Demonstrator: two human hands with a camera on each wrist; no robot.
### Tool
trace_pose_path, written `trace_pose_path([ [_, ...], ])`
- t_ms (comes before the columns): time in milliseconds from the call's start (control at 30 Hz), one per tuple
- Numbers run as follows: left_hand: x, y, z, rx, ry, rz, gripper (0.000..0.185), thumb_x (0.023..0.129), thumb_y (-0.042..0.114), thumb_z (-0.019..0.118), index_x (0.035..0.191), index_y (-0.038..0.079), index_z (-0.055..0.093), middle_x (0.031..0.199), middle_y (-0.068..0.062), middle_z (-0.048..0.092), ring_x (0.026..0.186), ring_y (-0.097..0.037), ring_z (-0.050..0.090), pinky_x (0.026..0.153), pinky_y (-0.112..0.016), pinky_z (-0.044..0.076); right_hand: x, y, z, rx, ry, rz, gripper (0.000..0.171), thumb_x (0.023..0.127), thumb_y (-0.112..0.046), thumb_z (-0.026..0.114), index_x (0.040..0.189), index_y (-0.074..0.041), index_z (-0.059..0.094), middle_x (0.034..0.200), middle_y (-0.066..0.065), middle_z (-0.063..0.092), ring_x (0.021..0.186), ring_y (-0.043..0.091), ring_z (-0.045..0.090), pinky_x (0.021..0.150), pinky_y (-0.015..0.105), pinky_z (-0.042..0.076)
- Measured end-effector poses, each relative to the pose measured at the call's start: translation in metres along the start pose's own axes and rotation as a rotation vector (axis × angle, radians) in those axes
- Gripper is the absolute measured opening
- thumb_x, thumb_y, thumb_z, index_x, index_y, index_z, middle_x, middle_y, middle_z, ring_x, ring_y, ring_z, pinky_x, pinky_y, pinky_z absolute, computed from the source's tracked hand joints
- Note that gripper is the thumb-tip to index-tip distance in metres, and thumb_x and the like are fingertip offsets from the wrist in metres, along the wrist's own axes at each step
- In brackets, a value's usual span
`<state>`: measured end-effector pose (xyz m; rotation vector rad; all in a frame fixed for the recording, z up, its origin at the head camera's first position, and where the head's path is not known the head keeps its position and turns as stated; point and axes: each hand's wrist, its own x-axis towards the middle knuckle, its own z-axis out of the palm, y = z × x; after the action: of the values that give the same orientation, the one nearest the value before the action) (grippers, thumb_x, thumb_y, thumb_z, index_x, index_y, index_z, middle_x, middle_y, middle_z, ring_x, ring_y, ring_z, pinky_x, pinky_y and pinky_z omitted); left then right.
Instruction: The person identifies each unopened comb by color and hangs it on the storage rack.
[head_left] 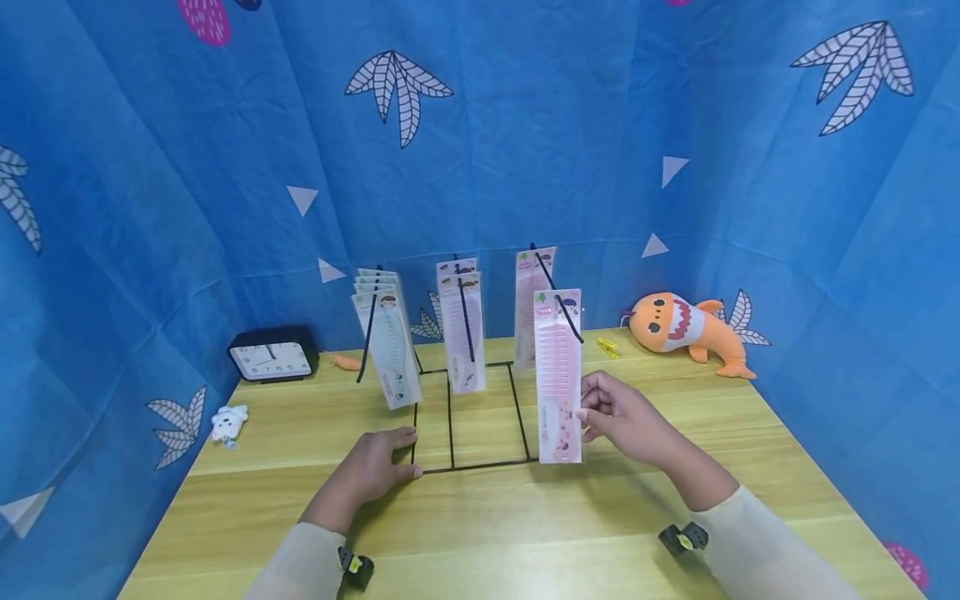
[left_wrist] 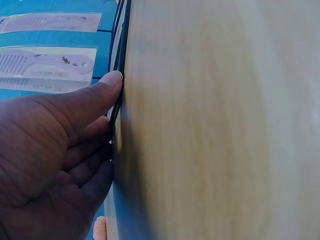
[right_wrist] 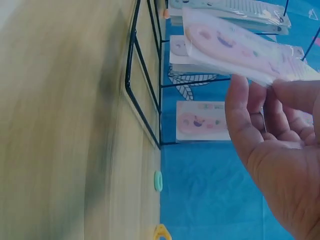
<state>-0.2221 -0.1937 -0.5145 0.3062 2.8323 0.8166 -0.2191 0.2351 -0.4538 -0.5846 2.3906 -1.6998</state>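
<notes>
Right hand (head_left: 622,421) pinches a packaged pink comb (head_left: 558,387) by its right edge, fingertips and thumb closed on the wrapper, holding it upright with its top hole on the front end of the rightmost black hook (head_left: 567,319). Behind it on the same hook hangs another pink comb pack (head_left: 527,292). From the right wrist view, the fingers (right_wrist: 260,107) curl under the pack (right_wrist: 240,47) and the thumb lies on top.

Left hand (head_left: 372,471) rests palm down on the wooden table (head_left: 525,533), fingers fairly straight, thumb (left_wrist: 95,97) and fingertips pressing the front left corner of the black wire rack base (head_left: 465,454). Just beyond that hand hang the white comb packs (head_left: 386,337), and to their right the middle hook's packs (head_left: 461,329).

Far to the left of the left hand sit a black clock (head_left: 272,357) and a small white plush (head_left: 227,423); beyond the right hand lie a yellow clip (head_left: 607,346) and an orange shark plush (head_left: 686,327).
</notes>
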Motion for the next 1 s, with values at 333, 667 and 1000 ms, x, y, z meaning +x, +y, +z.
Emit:
trace_pose_path([
  [333,0.000,0.001,-0.001,0.006,0.004,0.009,0.059,0.095,0.025,0.086,0.148,0.005,0.067,0.163,-0.011,0.058,0.155,-0.040,0.049,0.129,-0.058,0.042,0.035,0.001,0.007,0.000,0.194,0.033,0.012,0.111,-0.004,0.058,0.119,0.006,0.058,0.106,0.023,0.065,0.091,0.025,0.072,0.081,0.039,0.070],
  [667,0.000,0.004,-0.001,0.017,-0.003,-0.002,0.060,0.096,0.026,0.086,0.149,0.006,0.067,0.164,-0.009,0.057,0.156,-0.039,0.048,0.129,-0.057,0.042,0.061,0.009,0.008,-0.002,0.239,0.085,0.012,0.112,-0.008,0.058,0.118,0.002,0.058,0.106,0.017,0.064,0.098,0.032,0.070,0.090,0.053,0.069],
  [1000,-0.001,0.003,-0.001,0.015,-0.006,-0.009,0.059,0.096,0.026,0.086,0.149,0.007,0.067,0.164,-0.010,0.057,0.156,-0.040,0.047,0.130,-0.058,0.041,0.082,0.016,0.011,-0.046,0.259,0.137,0.014,0.114,-0.013,0.056,0.118,-0.001,0.061,0.109,0.016,0.063,0.104,0.031,0.071,0.098,0.055,0.067],
])
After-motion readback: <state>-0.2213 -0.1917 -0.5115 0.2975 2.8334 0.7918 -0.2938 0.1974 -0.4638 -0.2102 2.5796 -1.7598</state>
